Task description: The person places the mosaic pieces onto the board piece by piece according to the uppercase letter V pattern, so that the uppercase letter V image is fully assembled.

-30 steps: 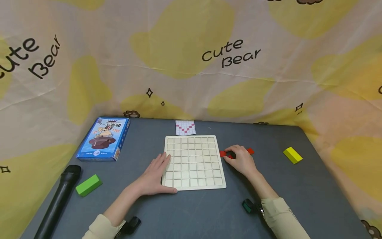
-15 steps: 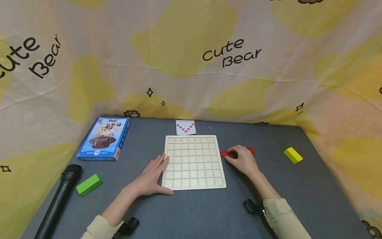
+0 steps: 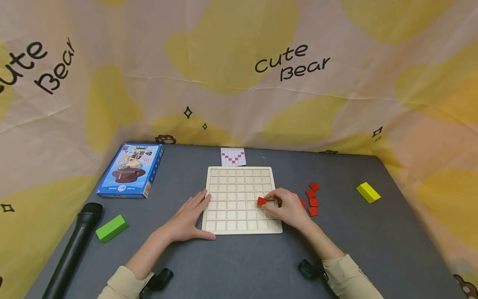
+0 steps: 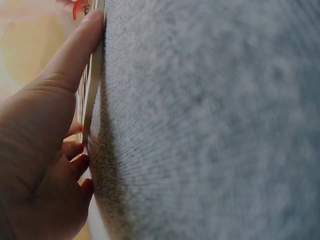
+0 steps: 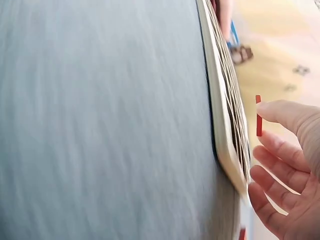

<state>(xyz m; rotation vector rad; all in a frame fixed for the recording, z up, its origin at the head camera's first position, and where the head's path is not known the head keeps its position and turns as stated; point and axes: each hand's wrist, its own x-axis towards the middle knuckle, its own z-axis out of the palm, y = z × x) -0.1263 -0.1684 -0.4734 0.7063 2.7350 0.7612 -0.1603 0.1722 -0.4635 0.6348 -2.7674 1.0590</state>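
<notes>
A pale gridded board [image 3: 236,180] lies on the grey table. My left hand [image 3: 183,220] rests at its left side, fingers straight along that edge and thumb by the near corner. In the left wrist view the thumb [image 4: 75,57] lies against the board's rim. My right hand [image 3: 290,208] holds a small red square tile [image 3: 261,201] above the right part of the board. From the right wrist, that tile [image 5: 259,117] appears edge-on, pinched between thumb and finger and raised over the grid. Several more red tiles [image 3: 313,202] lie right of the board, one partly hidden by the hand.
Behind the board lies a card [image 3: 233,157] with a pink V-shaped pattern. A blue box [image 3: 128,171], a green block [image 3: 112,228] and a black microphone [image 3: 74,245] are at the left. A yellow block [image 3: 368,192] sits far right. A printed cloth [image 3: 231,83] hangs behind the table.
My right hand has moved left from the tiles beside the board to over the grid, with one red tile in its fingers. The other tiles are uncovered. My left hand has stayed nearly still.
</notes>
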